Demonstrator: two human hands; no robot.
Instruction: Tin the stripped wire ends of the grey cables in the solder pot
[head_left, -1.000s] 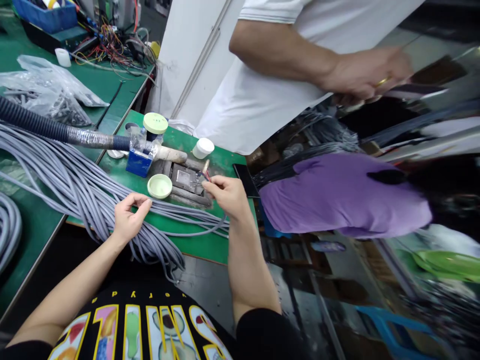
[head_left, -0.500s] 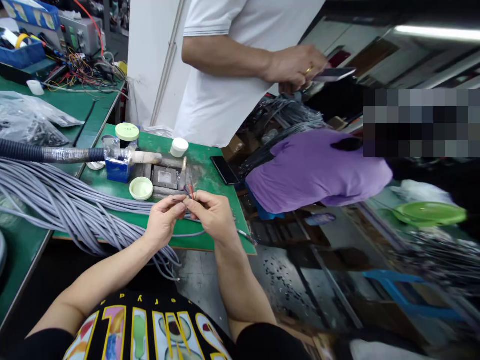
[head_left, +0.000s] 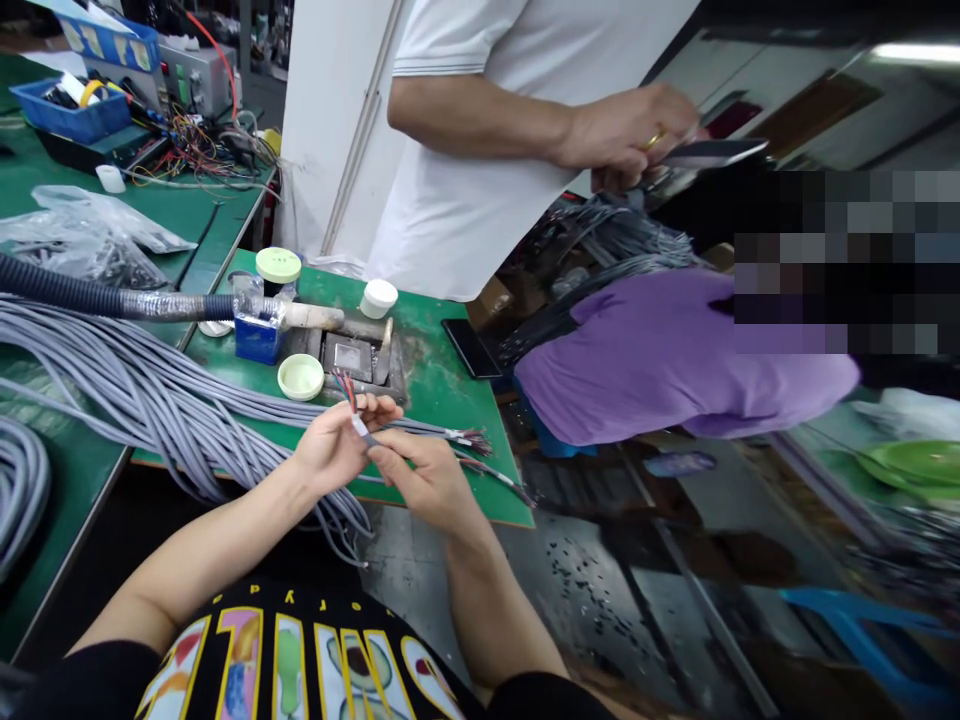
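Observation:
A grey cable (head_left: 365, 434) is in my hands, its stripped end pointing up and away, with a white section below several thin coloured wires (head_left: 346, 388) fanned out. My right hand (head_left: 424, 478) pinches the grey jacket between thumb and fingers. Around the cable's end curls my left hand (head_left: 334, 448), its fingers behind the white section and touching it. Just beyond the wires is a small solder pot (head_left: 350, 357) in a stained metal base, with a flat scraper-like stick (head_left: 384, 352) leaning there. A pale green dish (head_left: 301, 378) sits to its left.
A thick bundle of grey cables (head_left: 172, 400) crosses the bench on the left. A ribbed hose (head_left: 97, 295) ends beside a blue box (head_left: 256, 340). A white jar (head_left: 379, 297) and black phone (head_left: 471, 348) lie farther back. A co-worker in white stands close behind the bench.
My left hand moved right to meet my right hand at the cable. The wires, earlier between both hands' fingertips, now point up. More stripped cable ends show on the bench's right.

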